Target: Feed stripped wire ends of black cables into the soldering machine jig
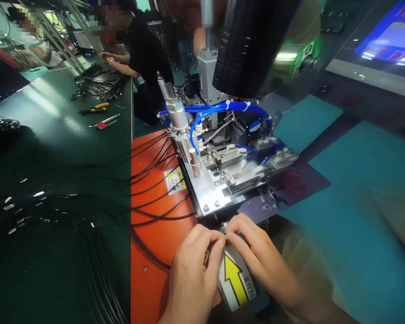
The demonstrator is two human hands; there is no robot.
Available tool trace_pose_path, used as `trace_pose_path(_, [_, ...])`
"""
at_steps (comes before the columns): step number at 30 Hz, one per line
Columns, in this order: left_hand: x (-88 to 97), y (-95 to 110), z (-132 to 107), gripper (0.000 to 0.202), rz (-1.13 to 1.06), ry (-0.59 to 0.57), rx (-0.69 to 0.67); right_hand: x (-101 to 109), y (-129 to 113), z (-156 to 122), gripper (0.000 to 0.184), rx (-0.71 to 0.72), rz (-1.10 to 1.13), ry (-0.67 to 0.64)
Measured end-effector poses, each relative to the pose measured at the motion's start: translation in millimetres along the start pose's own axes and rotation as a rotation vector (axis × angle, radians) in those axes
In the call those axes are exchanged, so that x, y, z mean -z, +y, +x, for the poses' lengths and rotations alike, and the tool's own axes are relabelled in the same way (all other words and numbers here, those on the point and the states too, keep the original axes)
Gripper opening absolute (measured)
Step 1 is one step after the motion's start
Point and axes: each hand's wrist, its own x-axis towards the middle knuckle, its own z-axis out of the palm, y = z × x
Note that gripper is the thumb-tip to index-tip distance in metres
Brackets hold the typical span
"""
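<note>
In front of the machine, both my hands meet fingertip to fingertip. My left hand [195, 263] is closed in a pinch, and a thin black cable [151, 256] runs into it from the left. Closed as well, my right hand [254, 247] pinches at the same spot, where a tiny piece with a bit of orange shows between the fingertips. The fingers hide most of that piece. Below them lies a white label with a yellow arrow [234, 279]. Just beyond the fingers stands the machine's metal plate [205, 198], carrying cylinders and blue air hoses [232, 107].
Several black cables cross the orange panel [155, 288] from the dark green bench [54, 148], where a cable bundle [101, 306] hangs. Yellow-handled pliers [99, 107] lie farther back. Wrenches [272, 200] and red scissors [295, 183] lie to the right. Co-workers sit behind.
</note>
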Motion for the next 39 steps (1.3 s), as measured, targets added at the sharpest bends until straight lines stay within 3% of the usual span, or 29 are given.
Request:
trace_pose_path(5, [5.8, -15, 6, 0.008, 0.008, 0.021, -0.046, -4, 29, 8, 0.02, 0.169, -0.124, 0.153])
trace_pose_path(9, [8.4, -26, 8, 0.011, 0.08, -0.061, 0.011, -11, 54, 13, 0.018, 0.245, -0.164, 0.152])
trace_pose_path(13, [8.2, -30, 8, 0.012, 0.136, -0.11, 0.011, -15, 65, 13, 0.016, 0.288, -0.178, 0.16])
trace_pose_path(18, [12.1, -30, 11, 0.019, 0.26, -0.187, -0.127, -12, 59, 13, 0.017, 0.231, -0.22, 0.12])
trace_pose_path(21, [14.0, -31, 14, 0.044, 0.47, -0.28, -0.284, -9, 52, 13, 0.017, 0.161, -0.245, 0.109])
trace_pose_path(25, [14.3, -30, 17, 0.067, 0.722, -0.351, -0.373, -7, 43, 14, 0.018, 0.117, -0.258, 0.101])
trace_pose_path(32, [15.9, -26, 20, 0.07, 0.897, -0.405, -0.437, -8, 41, 15, 0.019, 0.077, -0.255, 0.103])
trace_pose_path(39, [16.8, -25, 21, 0.068, 0.854, -0.408, -0.421, -6, 39, 17, 0.018, 0.104, -0.296, 0.102])
